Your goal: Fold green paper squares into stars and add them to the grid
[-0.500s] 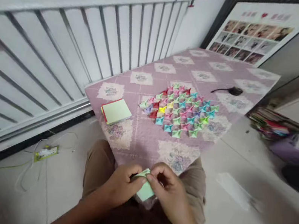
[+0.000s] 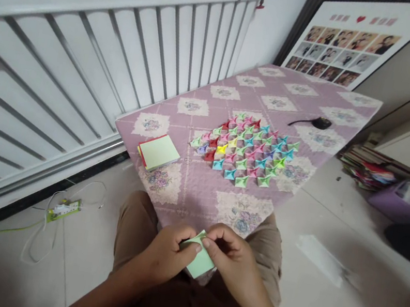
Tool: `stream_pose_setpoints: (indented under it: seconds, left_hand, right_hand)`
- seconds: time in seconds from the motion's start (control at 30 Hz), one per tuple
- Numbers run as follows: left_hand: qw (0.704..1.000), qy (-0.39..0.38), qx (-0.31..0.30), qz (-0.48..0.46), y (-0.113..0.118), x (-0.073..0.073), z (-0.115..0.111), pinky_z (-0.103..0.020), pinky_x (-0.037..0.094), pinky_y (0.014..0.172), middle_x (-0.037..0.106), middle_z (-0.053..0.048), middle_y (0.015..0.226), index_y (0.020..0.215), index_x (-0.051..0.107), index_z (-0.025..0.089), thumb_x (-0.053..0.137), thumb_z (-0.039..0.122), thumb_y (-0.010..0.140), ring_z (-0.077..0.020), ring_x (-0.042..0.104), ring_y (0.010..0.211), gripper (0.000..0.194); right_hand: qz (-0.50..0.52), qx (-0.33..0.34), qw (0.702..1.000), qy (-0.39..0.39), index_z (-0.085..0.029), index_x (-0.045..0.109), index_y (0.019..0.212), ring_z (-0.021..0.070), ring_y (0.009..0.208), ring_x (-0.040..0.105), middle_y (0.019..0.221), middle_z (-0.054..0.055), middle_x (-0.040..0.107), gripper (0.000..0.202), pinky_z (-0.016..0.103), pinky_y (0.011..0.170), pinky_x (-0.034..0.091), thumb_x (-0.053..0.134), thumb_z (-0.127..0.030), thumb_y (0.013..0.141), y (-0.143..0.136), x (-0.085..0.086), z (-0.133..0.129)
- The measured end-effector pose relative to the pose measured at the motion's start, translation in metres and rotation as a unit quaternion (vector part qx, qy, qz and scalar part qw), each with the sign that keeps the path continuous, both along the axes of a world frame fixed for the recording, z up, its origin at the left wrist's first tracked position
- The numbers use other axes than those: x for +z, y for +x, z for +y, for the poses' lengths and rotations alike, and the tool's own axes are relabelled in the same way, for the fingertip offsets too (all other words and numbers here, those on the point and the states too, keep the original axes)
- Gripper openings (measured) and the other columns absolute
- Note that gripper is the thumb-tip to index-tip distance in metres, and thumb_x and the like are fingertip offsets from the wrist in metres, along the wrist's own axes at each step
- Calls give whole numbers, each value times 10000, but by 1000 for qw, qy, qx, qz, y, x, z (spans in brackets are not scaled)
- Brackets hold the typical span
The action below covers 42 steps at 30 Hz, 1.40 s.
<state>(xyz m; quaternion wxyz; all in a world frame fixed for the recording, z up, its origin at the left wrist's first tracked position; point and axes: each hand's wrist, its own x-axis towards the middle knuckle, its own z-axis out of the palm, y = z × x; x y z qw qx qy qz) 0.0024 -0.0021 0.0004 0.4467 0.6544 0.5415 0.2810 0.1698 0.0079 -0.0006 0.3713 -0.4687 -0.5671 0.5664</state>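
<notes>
A light green sheet of paper (image 2: pixel 201 264), turned cornerwise, is held low over my lap at the near edge of the table. My left hand (image 2: pixel 172 250) is closed on its left side, thumb lying across the face. With thumb and fingertips, my right hand (image 2: pixel 229 254) pinches the upper right edge near the top corner. Fingers hide part of the sheet, so any fold there is hard to make out. Beyond my hands, many small folded paper pieces (image 2: pixel 241 165) in green, pink, blue, red and yellow stand in rows. A stack of coloured paper squares (image 2: pixel 162 151) lies to the left.
A flowered pink cloth covers the table (image 2: pixel 198 194). On its far right rests a dark object with a thin tail (image 2: pixel 321 122). A white slatted radiator (image 2: pixel 135 53) runs along the left. A power strip (image 2: pixel 64 209) with cables lies on the floor.
The green paper shows slightly more of its face below my thumbs. Both hands keep their grip in nearly the same place. The view has steadied and shifted a little.
</notes>
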Motion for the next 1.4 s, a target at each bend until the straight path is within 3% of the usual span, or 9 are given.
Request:
stream_pose_setpoints:
  seconds: [0.47,0.57,0.63,0.73,0.87,0.97,1.13,1.4]
  left_hand:
    - [1000,-16,-4,-11,0,0,2,-211,304,559,484,43,615,640,489,162,531,217,788,-88,430,597,164]
    - [1000,-15,-2,-10,-1,0,2,-213,304,559,481,42,613,631,486,161,534,209,782,-89,426,598,166]
    - [1000,-21,0,-14,-1,0,3,-216,315,570,498,37,625,640,503,160,540,204,776,-93,440,610,148]
    - [995,-61,21,-73,-2,1,3,-216,353,593,537,28,676,750,564,161,565,209,759,-103,471,641,49]
    - [966,-151,51,-204,2,3,3,-217,392,594,535,29,702,867,556,155,619,225,713,-103,485,635,180]
    - [951,-170,64,-251,7,2,2,-230,413,628,566,10,735,856,565,145,625,235,710,-113,515,669,181]
    - [956,-141,105,-233,10,-2,2,-241,416,631,609,-15,746,831,615,133,591,249,739,-125,527,676,150]
    - [965,-115,125,-197,2,-6,8,-226,391,604,553,15,698,798,578,150,534,291,798,-108,481,637,147]
  right_hand:
    - [-12,-77,997,28,-191,579,738,102,614,490,662,-23,544,186,211,562,399,639,-360,788,-3,-12,0]
    - [30,-59,998,-6,-203,589,886,96,611,484,682,-37,527,206,205,556,402,652,-366,777,-3,-11,1]
    - [35,-24,999,-32,-196,597,877,92,612,473,684,-34,522,209,202,560,398,638,-381,791,-2,-10,2]
    - [34,-26,997,-63,-180,573,749,81,577,429,639,-38,488,249,193,528,372,620,-418,803,0,-10,2]
    - [65,-107,988,-85,-191,547,760,81,538,398,621,-46,469,291,187,473,346,632,-469,781,0,-11,2]
    - [78,-148,983,-78,-195,548,759,86,545,402,637,-38,486,299,188,474,353,646,-477,766,-1,-13,1]
    - [88,-177,978,-64,-206,543,782,99,570,416,666,-26,504,271,197,492,368,641,-458,777,0,-21,-3]
    - [55,-142,987,-44,-194,539,712,99,561,402,608,-36,454,307,203,503,363,654,-476,755,-1,-19,1]
